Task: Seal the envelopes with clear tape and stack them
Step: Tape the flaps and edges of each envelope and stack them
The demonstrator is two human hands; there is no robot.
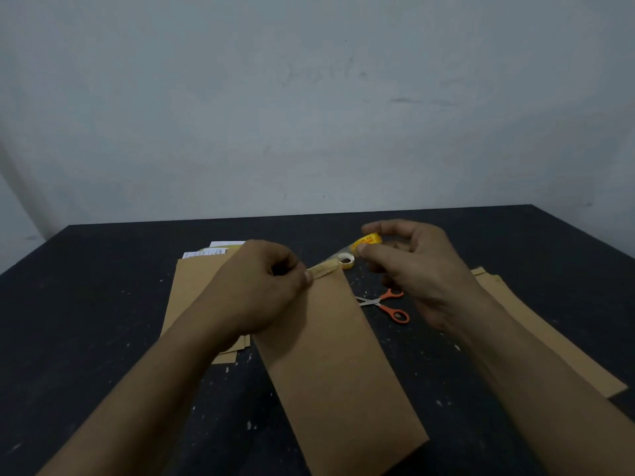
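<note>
- Brown envelope (330, 355) is laid lengthwise on the dark table (103, 304), with its far edge presented for sealing.
- The tape strip (323, 269) is pinched there by the left hand (261, 286). The yellow tape roll (367, 241) is gripped between thumb and fingers of the right hand (419, 269), probably to draw the strip taut.
- Orange scissors (385, 304) and a second roll (346, 261) lie just beside the envelope. A left pile (192, 290) and a right pile (549, 338) flank it, and nothing blocks the edge.

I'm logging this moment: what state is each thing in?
Strip: pulled out, uncut, between both hands.
Left hand: pinches the Strip's end.
Right hand: grips Roll.
Centre envelope: flat on table.
Scissors: lying untouched.
Spare roll: lying on table.
Left pile: flat.
Right pile: flat.
</note>
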